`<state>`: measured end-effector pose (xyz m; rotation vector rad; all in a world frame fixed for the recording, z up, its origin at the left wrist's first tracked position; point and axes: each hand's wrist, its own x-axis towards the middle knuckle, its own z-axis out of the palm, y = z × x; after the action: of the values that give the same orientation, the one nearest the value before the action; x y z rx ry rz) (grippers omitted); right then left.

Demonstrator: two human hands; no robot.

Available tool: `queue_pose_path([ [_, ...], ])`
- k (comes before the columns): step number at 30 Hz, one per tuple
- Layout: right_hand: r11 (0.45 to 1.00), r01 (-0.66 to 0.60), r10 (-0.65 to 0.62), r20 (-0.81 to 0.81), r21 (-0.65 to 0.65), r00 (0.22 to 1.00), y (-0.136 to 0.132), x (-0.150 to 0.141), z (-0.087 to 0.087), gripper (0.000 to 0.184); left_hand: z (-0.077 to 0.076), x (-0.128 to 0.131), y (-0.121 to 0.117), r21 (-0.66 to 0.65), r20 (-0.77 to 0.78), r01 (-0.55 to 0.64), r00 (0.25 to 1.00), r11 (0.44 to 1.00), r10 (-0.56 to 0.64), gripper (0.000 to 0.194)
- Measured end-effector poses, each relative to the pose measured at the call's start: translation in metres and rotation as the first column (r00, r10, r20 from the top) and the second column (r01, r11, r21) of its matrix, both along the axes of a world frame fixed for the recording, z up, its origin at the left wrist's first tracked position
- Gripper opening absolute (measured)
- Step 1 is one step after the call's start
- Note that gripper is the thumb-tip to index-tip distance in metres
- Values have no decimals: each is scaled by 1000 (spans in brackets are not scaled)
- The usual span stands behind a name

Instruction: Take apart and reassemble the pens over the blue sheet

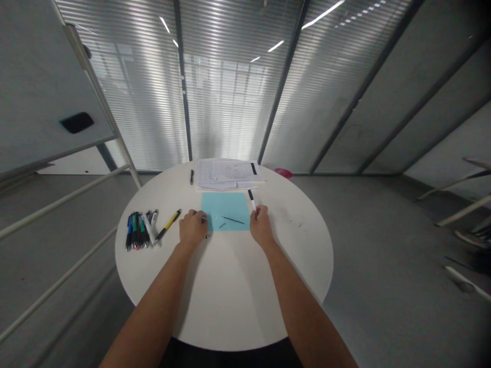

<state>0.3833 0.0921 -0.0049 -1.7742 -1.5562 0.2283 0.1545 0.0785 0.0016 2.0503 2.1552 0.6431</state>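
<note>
My right hand is closed around a white pen barrel with a black end, at the right edge of a light blue sheet. At the sheet's left edge, my left hand has its fingers curled around a small dark piece, mostly hidden. On the sheet between the hands lie a thin dark pen refill, a small spring-like piece and a tiny pale piece. Just below my left fingers, a small dark metallic part rests on the table.
Several pens lie side by side at the left of the round white table, with a yellow and black pen beside them. Printed papers and a dark pen are at the back. Small dark specks dot the right side.
</note>
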Motion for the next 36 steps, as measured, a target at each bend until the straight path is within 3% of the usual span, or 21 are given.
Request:
queue_pose_path([
  [9,973,-83,155,342,-214,927,-14,-9,9,23,-6,-2,3,59,-6,50,999,997,-50,29],
  [19,950,-130,240,396,-285,887,-16,-9,7,24,-10,-4,5,114,-2,81,997,990,-81,29],
  [25,961,-143,204,257,-238,945,-11,-9,8,28,-5,1,5,143,111,20,993,990,-36,27],
  [29,954,-274,276,2,-126,961,-11,-14,11,33,7,9,-1,237,265,20,961,971,-84,27],
  [32,906,-421,401,-233,-38,886,-15,-21,15,36,16,17,-10,306,290,133,930,943,-226,27],
  [36,850,-526,505,-330,30,797,-19,-28,17,33,20,27,-20,303,325,349,837,887,-440,28],
])
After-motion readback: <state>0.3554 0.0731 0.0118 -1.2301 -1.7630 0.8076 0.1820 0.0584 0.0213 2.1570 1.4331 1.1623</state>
